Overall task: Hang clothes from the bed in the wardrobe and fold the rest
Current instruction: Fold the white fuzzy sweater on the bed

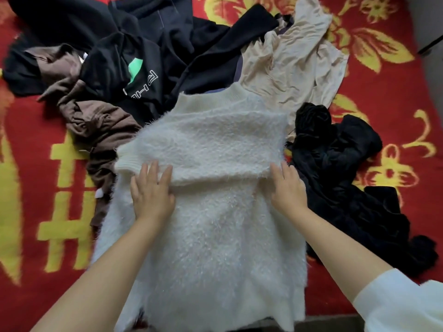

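Two hands lie flat with fingers spread on a fluffy white sweater (215, 188) at the middle of the frame: the left hand (151, 192) on the edge of its folded-over sleeves, the right hand (288, 188) at their right end. White outlined letters on a black top (134, 75) at upper left are upside down and unreadable. Underneath lies a red bedspread (31, 164) with yellow flowers and characters. Brown (100, 125), beige (292, 68) and black clothes (335, 164) crowd around; the sweater's hem is cut off below.
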`<action>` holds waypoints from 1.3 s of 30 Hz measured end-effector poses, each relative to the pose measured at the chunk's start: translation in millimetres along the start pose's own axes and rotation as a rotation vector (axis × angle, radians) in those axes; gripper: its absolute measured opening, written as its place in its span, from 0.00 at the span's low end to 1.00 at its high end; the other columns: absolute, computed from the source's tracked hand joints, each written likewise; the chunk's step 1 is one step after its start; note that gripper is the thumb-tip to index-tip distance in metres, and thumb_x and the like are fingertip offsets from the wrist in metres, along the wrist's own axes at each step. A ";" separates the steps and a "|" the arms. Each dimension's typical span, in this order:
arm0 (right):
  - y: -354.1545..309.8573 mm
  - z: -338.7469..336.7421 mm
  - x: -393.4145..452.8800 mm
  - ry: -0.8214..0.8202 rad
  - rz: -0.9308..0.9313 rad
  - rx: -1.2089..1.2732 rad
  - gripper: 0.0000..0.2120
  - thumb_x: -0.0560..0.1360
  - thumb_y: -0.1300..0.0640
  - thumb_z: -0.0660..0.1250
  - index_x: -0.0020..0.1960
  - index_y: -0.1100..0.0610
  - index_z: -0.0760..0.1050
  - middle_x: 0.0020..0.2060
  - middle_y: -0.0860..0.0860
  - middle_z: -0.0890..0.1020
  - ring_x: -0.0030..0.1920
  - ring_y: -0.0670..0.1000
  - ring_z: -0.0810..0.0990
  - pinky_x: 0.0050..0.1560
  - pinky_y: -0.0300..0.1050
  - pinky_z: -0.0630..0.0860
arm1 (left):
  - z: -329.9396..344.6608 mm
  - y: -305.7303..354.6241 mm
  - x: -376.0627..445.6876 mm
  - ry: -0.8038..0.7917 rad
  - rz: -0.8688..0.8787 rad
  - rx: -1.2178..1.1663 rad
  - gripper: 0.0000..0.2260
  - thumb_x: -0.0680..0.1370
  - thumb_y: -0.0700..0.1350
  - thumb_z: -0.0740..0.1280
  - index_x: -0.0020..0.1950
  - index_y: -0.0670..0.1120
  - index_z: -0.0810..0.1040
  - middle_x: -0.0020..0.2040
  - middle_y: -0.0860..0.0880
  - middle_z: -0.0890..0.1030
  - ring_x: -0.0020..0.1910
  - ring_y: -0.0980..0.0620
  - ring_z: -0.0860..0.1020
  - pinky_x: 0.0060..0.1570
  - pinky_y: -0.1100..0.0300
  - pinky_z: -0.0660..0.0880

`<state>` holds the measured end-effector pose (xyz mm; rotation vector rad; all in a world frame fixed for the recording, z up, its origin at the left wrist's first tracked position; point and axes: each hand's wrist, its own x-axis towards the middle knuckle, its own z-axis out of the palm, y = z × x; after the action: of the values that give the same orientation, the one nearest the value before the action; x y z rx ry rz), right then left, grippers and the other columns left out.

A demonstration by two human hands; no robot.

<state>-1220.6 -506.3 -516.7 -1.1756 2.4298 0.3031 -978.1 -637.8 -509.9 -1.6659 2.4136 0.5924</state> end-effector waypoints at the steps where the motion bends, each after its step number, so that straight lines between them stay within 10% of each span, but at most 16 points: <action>1: -2.2 3.6 9.4 0.003 0.005 -0.028 0.35 0.77 0.61 0.60 0.76 0.50 0.44 0.75 0.53 0.47 0.74 0.56 0.48 0.69 0.50 0.57 | 5.1 -2.4 6.0 -0.014 0.009 0.033 0.26 0.76 0.41 0.63 0.73 0.50 0.61 0.76 0.46 0.53 0.75 0.47 0.47 0.71 0.49 0.40; 5: -4.0 4.4 40.1 0.063 -0.046 -0.060 0.34 0.77 0.64 0.58 0.76 0.50 0.43 0.75 0.54 0.47 0.74 0.55 0.51 0.64 0.49 0.63 | 19.4 -12.7 20.7 0.107 0.200 0.054 0.17 0.69 0.33 0.67 0.56 0.42 0.80 0.62 0.36 0.75 0.63 0.35 0.72 0.60 0.31 0.58; 8: 10.2 -1.1 50.0 0.092 -0.112 0.042 0.33 0.76 0.71 0.56 0.76 0.53 0.48 0.75 0.56 0.49 0.74 0.56 0.53 0.65 0.48 0.63 | 18.1 -9.9 23.4 0.123 0.377 0.082 0.13 0.69 0.42 0.58 0.52 0.45 0.74 0.52 0.37 0.81 0.52 0.34 0.79 0.50 0.30 0.68; 15: 53.7 8.2 41.6 -0.078 0.088 -0.160 0.31 0.79 0.65 0.52 0.76 0.52 0.41 0.76 0.55 0.44 0.75 0.58 0.47 0.70 0.52 0.59 | 33.9 13.3 24.7 -0.089 0.447 0.212 0.21 0.63 0.41 0.67 0.56 0.45 0.80 0.59 0.37 0.78 0.57 0.32 0.76 0.52 0.32 0.68; 19: 36.4 6.7 50.5 -0.141 0.190 -0.112 0.32 0.78 0.63 0.54 0.76 0.51 0.40 0.75 0.54 0.45 0.75 0.57 0.47 0.70 0.55 0.58 | 30.0 18.7 30.0 -0.190 0.326 0.113 0.25 0.78 0.48 0.57 0.75 0.52 0.56 0.77 0.45 0.49 0.76 0.45 0.47 0.71 0.48 0.40; 21: 21.0 2.8 49.2 -0.075 0.167 -0.092 0.31 0.76 0.65 0.56 0.75 0.56 0.47 0.75 0.57 0.48 0.74 0.58 0.49 0.69 0.57 0.58 | 24.1 9.0 21.3 -0.138 0.332 -0.111 0.26 0.75 0.52 0.57 0.72 0.44 0.64 0.74 0.40 0.59 0.74 0.40 0.55 0.71 0.48 0.46; 24: -17.6 -0.3 31.6 0.059 -0.113 -0.030 0.32 0.67 0.72 0.62 0.70 0.62 0.59 0.70 0.66 0.60 0.70 0.65 0.60 0.64 0.61 0.66 | 19.1 -19.6 4.3 0.044 0.174 -0.386 0.27 0.74 0.53 0.55 0.65 0.35 0.71 0.65 0.34 0.71 0.66 0.33 0.67 0.65 0.47 0.59; 28: -78.9 13.0 -1.8 0.138 -0.561 -0.022 0.35 0.52 0.73 0.71 0.59 0.69 0.73 0.58 0.70 0.74 0.57 0.72 0.75 0.48 0.70 0.73 | 33.0 -54.2 -29.7 0.254 -0.250 -0.483 0.24 0.77 0.46 0.59 0.70 0.34 0.63 0.69 0.35 0.65 0.70 0.36 0.61 0.68 0.50 0.52; 32: -126.0 15.7 -26.8 0.041 -0.675 -0.125 0.29 0.56 0.63 0.71 0.58 0.65 0.77 0.58 0.64 0.77 0.56 0.66 0.78 0.48 0.72 0.70 | 59.0 -93.0 -72.4 0.037 -0.777 -0.526 0.29 0.79 0.46 0.62 0.75 0.41 0.53 0.75 0.40 0.55 0.74 0.42 0.52 0.71 0.51 0.50; 39: -155.6 38.4 -58.2 0.000 -0.748 -0.248 0.25 0.68 0.60 0.62 0.65 0.64 0.72 0.66 0.69 0.67 0.66 0.72 0.65 0.60 0.71 0.62 | 82.0 -164.9 -132.5 -0.209 -1.033 -0.446 0.39 0.72 0.52 0.69 0.75 0.44 0.51 0.74 0.40 0.55 0.73 0.41 0.52 0.71 0.42 0.52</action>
<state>-1055.5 -547.9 -525.8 -2.0716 1.8054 0.3656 -784.7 -540.8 -578.4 -2.4994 1.0382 1.0341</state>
